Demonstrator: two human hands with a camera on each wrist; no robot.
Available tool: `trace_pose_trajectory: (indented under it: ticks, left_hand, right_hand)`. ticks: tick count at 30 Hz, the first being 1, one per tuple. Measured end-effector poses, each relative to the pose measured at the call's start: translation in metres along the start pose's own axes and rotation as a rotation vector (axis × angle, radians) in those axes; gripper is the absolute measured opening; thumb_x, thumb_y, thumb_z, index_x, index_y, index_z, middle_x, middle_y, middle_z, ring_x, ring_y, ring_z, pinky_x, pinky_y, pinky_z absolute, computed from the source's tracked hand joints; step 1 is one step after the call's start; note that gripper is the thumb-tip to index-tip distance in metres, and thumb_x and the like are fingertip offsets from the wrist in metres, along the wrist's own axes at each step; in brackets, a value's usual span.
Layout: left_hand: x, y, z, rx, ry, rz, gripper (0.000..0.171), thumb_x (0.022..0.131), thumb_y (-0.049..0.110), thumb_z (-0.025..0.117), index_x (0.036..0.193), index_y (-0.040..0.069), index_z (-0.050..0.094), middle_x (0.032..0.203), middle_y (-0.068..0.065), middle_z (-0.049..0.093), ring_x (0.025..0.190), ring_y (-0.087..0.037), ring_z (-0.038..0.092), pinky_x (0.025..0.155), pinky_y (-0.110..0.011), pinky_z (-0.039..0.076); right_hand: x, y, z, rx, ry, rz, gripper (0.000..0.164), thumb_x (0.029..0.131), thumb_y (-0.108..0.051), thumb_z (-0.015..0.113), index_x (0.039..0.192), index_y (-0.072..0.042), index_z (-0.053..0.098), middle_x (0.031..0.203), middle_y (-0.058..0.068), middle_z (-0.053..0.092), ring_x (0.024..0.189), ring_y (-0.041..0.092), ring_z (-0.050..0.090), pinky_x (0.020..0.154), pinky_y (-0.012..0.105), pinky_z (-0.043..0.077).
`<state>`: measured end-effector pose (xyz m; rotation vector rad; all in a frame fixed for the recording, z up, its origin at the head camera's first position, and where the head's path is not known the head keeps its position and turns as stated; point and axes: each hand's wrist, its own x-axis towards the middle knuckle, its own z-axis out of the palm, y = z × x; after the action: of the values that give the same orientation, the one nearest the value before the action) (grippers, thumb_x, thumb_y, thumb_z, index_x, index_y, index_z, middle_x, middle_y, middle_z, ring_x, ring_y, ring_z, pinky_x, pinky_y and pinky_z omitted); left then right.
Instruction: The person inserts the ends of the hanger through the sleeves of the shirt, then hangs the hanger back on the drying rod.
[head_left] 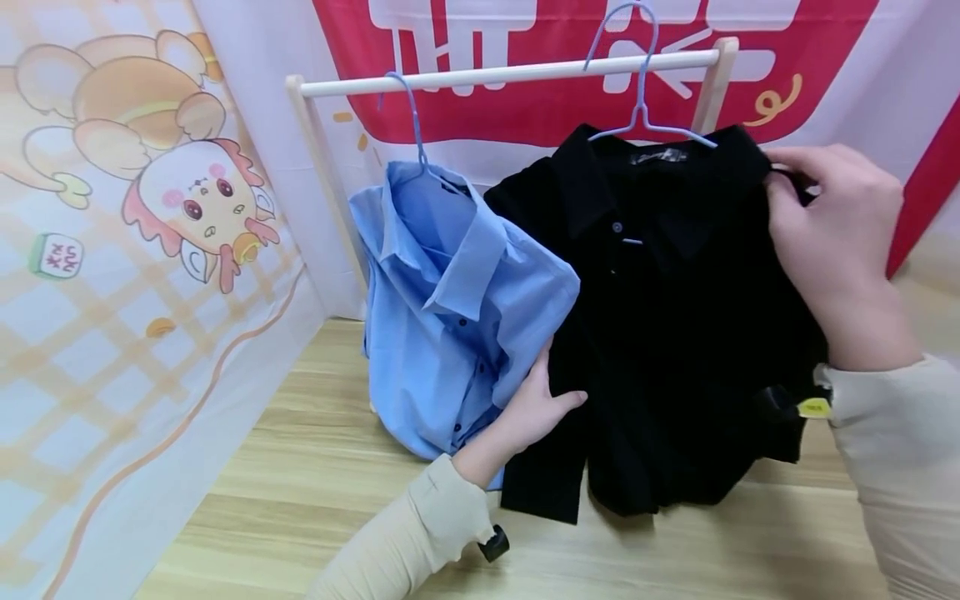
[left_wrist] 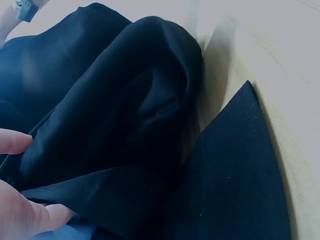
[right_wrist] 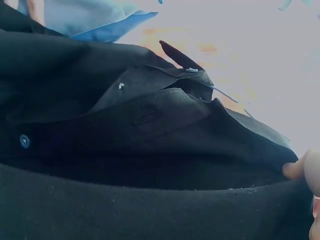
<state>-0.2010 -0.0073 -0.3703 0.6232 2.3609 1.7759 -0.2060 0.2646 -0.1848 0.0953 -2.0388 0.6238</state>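
Observation:
A black shirt hangs on a light blue hanger, whose hook loops over the white rail in the head view. My right hand pinches its fabric beside the collar, thumb against fingers. Left of it hangs a light blue shirt on another blue hanger. My left hand lies where the two shirts meet. Its thumb points across the black shirt, while the fingers reach up along the blue shirt's edge and partly disappear. Black cloth shows between the spread thumb and finger in the left wrist view.
The white rail has wooden uprights. It stands on a wood-grain tabletop. Behind is a red and white cloth; on the left is a printed cartoon sheet. A black sleeve cuff hangs near the tabletop.

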Motion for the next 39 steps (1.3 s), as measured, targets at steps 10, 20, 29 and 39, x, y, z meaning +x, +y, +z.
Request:
trace_pose_trajectory:
  ticks: [10, 20, 29, 39]
  left_hand:
    - [-0.005, 0.0, 0.002, -0.045, 0.007, -0.029, 0.096, 0.098, 0.005, 0.064, 0.165, 0.015, -0.004, 0.171, -0.004, -0.003, 0.155, -0.024, 0.001, 0.123, -0.044, 0.014]
    - [-0.006, -0.004, 0.004, -0.031, 0.032, -0.045, 0.095, 0.098, 0.007, 0.064, 0.165, 0.014, -0.003, 0.171, -0.006, 0.0, 0.155, -0.025, 0.003, 0.123, -0.045, 0.014]
    - [-0.007, -0.006, 0.004, -0.05, 0.028, -0.043, 0.095, 0.097, 0.006, 0.064, 0.165, 0.016, -0.002, 0.171, -0.004, -0.002, 0.155, -0.027, 0.004, 0.123, -0.044, 0.017]
    - [-0.008, -0.009, 0.002, -0.058, -0.001, -0.046, 0.094, 0.099, 0.007, 0.064, 0.166, 0.02, -0.002, 0.171, 0.001, -0.003, 0.155, -0.024, 0.004, 0.123, -0.044, 0.017]
  right_hand:
    - [0.007, -0.006, 0.022, 0.07, -0.029, 0.042, 0.034, 0.103, -0.03, 0.06, 0.132, -0.016, 0.071, 0.124, 0.011, 0.071, 0.113, 0.032, 0.065, 0.099, 0.013, 0.037]
    - [-0.004, -0.017, 0.052, 0.143, -0.088, 0.005, 0.031, 0.103, -0.023, 0.063, 0.129, -0.01, 0.073, 0.124, 0.013, 0.071, 0.111, 0.03, 0.066, 0.1, 0.019, 0.044]
    - [-0.02, -0.013, 0.068, 0.209, -0.118, 0.017, 0.028, 0.102, -0.018, 0.064, 0.126, -0.007, 0.074, 0.123, 0.014, 0.071, 0.109, 0.03, 0.067, 0.098, 0.019, 0.046]
    - [-0.028, 0.001, 0.071, 0.262, -0.116, -0.025, 0.03, 0.1, -0.012, 0.066, 0.129, -0.006, 0.072, 0.124, 0.018, 0.07, 0.113, 0.037, 0.062, 0.106, 0.037, 0.045]
